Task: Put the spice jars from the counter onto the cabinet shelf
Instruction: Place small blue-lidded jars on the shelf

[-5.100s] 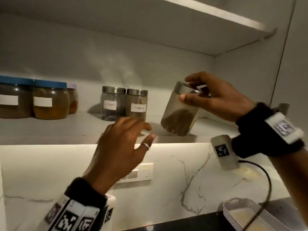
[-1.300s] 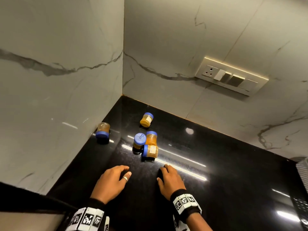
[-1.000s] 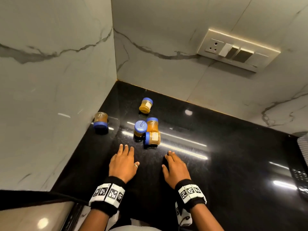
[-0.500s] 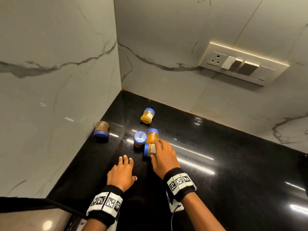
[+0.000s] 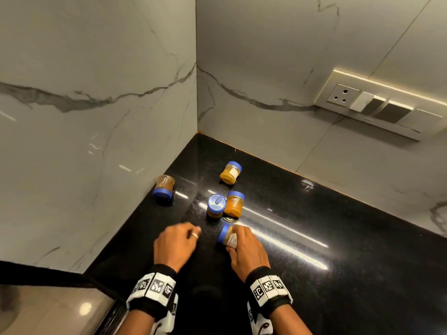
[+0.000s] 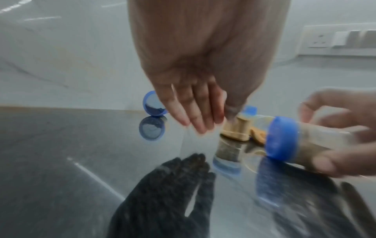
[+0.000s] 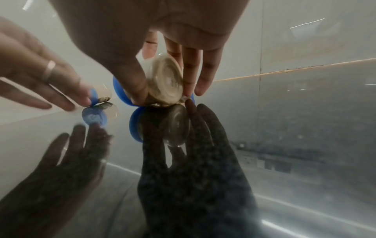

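My right hand (image 5: pixel 246 250) grips a blue-lidded spice jar (image 5: pixel 226 235) lying on its side, thumb and fingers round the glass, jar touching the black desk (image 5: pixel 338 238). My left hand (image 5: pixel 175 243) is just left of it, fingers loosely extended, holding nothing. Just beyond my hands two jars (image 5: pixel 226 205) stand touching each other. Further left, by the marble wall (image 5: pixel 72 117), an upside-down jar (image 5: pixel 164 187). Farthest, a tipped jar (image 5: pixel 231 172) near the corner.

Dim, glare streaks, blurred wrist views
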Demonstrator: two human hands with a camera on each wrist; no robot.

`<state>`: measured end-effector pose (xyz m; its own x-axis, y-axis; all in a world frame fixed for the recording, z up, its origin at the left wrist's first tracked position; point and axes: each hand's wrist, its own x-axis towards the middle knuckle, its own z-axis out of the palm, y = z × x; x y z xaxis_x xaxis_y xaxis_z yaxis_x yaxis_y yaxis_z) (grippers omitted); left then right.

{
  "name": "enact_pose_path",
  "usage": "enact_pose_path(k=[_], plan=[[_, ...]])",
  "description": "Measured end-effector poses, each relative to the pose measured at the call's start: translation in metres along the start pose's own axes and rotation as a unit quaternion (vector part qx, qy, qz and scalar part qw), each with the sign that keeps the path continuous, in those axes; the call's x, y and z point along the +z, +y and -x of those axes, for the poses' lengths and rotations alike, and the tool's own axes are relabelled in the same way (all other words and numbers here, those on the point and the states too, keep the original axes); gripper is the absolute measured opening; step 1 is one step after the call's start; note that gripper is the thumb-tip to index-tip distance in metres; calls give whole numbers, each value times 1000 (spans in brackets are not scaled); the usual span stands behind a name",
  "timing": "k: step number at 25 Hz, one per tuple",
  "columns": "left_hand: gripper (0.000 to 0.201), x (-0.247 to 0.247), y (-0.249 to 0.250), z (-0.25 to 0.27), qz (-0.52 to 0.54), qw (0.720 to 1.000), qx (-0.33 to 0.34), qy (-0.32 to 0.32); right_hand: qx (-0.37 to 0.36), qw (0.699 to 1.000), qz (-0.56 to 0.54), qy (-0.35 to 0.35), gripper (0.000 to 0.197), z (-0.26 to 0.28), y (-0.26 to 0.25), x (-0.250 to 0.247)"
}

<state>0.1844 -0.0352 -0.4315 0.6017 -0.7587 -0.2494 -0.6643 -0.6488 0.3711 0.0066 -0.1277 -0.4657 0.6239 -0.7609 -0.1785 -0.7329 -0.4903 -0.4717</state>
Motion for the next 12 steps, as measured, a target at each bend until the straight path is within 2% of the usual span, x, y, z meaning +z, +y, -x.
enact_pose_path(k=[2,3,4,5,7,9,12], plan=[[24,-18,-6,-21,52,986,-24,154,11,1000,-1,-10,36,4,5,-2],[27,-26,-11,-36,59,978,-34,197,15,1000,-1,-12,37,5,6,-3],[35,-33,-16,-52,54,975,-48,212,17,1000,-2,-11,37,6,7,-4],[46,-38,-20,-68,44,977,-63,199,18,1000,-2,-11,37,7,7,-6],[61,-38,-25,-96,19,988,-83,130,24,1000,-3,-13,37,8,6,-8],[64,-30,-28,-111,22,993,-90,74,31,999,-8,-16,37,7,5,-10],[60,-24,-33,-109,39,994,-82,64,39,999,-13,-12,39,9,6,-11]])
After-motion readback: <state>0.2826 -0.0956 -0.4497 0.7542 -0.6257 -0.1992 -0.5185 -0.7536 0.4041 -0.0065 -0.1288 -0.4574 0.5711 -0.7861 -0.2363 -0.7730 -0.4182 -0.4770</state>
